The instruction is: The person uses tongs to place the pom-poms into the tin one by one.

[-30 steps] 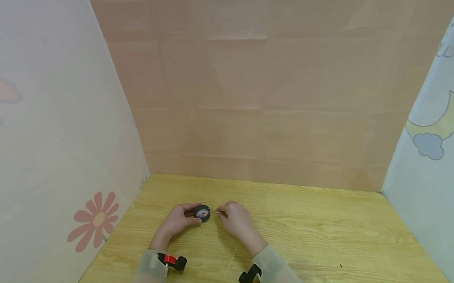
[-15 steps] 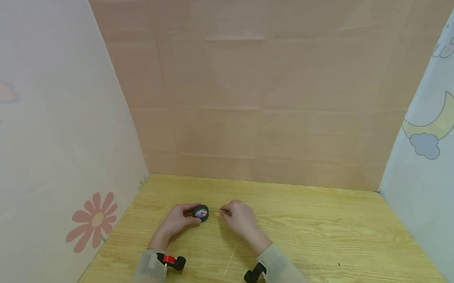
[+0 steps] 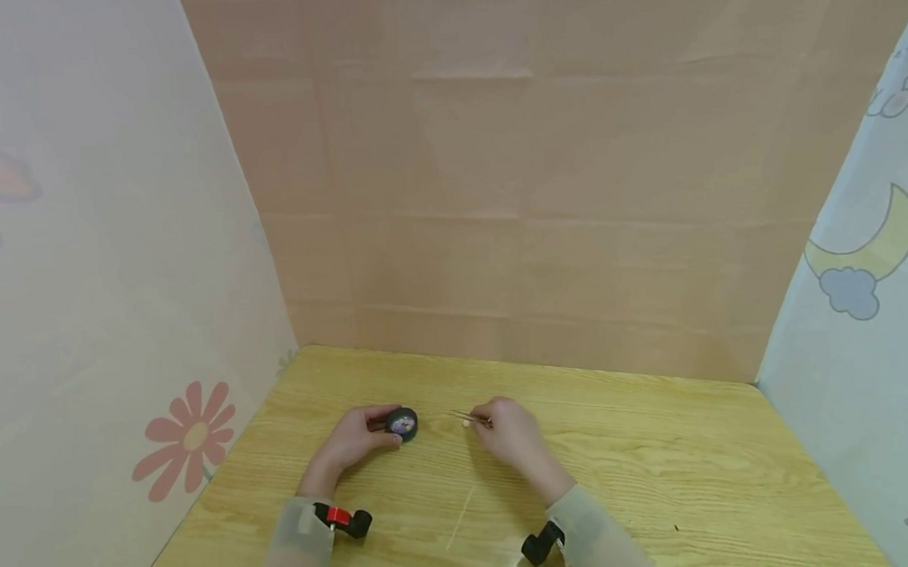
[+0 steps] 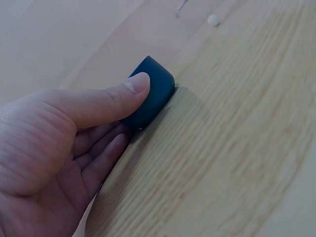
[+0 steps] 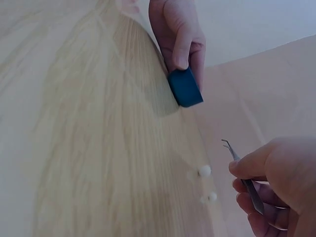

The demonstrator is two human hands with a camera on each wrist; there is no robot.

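Our left hand [image 3: 352,441] has thumb and fingers [image 4: 137,85] curled tight round one small dark round case [image 3: 402,423], which stands on edge on the wooden table [image 3: 656,468]. Our right hand [image 3: 513,436] pinches one pair of thin metal tweezers [image 5: 242,173] between thumb and fingers, the tip free and pointing toward the case. We count two tiny white beads [image 5: 204,171] on the table, just beside the tweezers and well apart from the case
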